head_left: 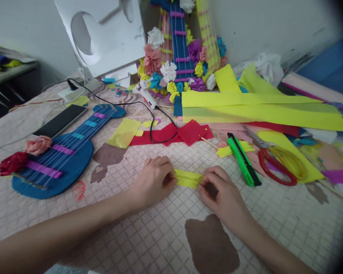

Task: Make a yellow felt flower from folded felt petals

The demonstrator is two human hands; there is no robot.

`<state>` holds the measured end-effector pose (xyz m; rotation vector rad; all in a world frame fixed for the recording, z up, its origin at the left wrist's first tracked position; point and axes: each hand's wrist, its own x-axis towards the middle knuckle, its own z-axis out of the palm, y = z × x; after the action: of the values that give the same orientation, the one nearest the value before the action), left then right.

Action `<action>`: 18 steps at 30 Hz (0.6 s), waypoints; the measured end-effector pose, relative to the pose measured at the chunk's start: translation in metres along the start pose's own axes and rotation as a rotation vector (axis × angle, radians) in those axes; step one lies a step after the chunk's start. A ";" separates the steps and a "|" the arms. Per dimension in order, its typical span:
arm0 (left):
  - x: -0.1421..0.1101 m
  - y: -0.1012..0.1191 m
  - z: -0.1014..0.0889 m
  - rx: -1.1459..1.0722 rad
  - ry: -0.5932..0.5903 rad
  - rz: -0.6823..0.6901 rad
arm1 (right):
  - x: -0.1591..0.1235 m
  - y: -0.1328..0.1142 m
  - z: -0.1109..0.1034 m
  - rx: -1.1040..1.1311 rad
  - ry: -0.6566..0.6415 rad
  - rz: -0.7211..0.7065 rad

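Note:
A small strip of yellow crepe paper (188, 178), with a fold line along its length, is stretched between my two hands just over the quilted tablecloth. My left hand (156, 180) pinches its left end between thumb and fingers. At the other end, my right hand (219, 190) grips it the same way. Beyond my hands lie red paper pieces (190, 132) and a pale yellow square (124, 132). To the left rests a blue paper guitar (65, 156) with white strings, purple and light-blue bars, and a red and a pink paper flower.
Right of my hands lie a green box cutter (242, 160) and red-handled scissors (274, 163). Long yellow paper strips (257, 110) are piled behind. A white glue gun (146, 94) trails a black cord. A phone (61, 120) lies left; decorated paper guitars (180, 45) stand at the wall.

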<state>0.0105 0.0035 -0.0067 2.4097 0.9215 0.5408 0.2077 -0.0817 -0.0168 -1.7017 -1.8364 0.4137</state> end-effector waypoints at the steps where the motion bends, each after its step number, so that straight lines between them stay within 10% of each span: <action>1: 0.000 0.000 0.000 -0.009 0.003 -0.011 | 0.000 0.000 0.000 0.005 0.008 -0.001; 18: 0.000 0.007 -0.001 0.023 -0.028 -0.063 | 0.002 -0.002 0.000 0.003 -0.041 0.010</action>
<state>0.0136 -0.0010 -0.0021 2.3933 0.9935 0.4750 0.2057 -0.0796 -0.0152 -1.7129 -1.8561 0.4576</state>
